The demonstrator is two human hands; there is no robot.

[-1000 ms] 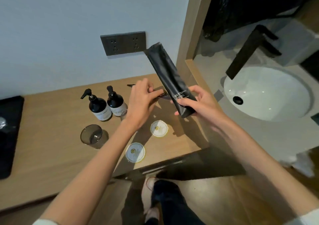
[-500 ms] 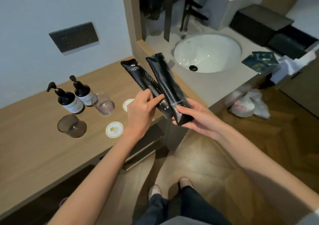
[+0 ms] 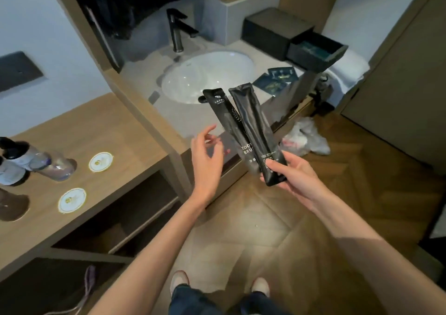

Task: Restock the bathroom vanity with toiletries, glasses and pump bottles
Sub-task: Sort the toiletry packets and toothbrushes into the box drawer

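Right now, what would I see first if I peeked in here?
Two long black toothbrush packets fanned out mid-picture, pinched at their lower ends by the right hand. The left hand hangs open beside them. Behind them sits the white sink under a dark tap.

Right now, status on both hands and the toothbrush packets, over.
Right hand grips both toothbrush packets by their lower ends. Left hand open, just off them. Sachets lie on counter by the sink.

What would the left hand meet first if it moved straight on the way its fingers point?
Probably the printed toothbrush packet, the nearer of two black packets the right hand holds. The left hand is open just beside it; depth is unclear.
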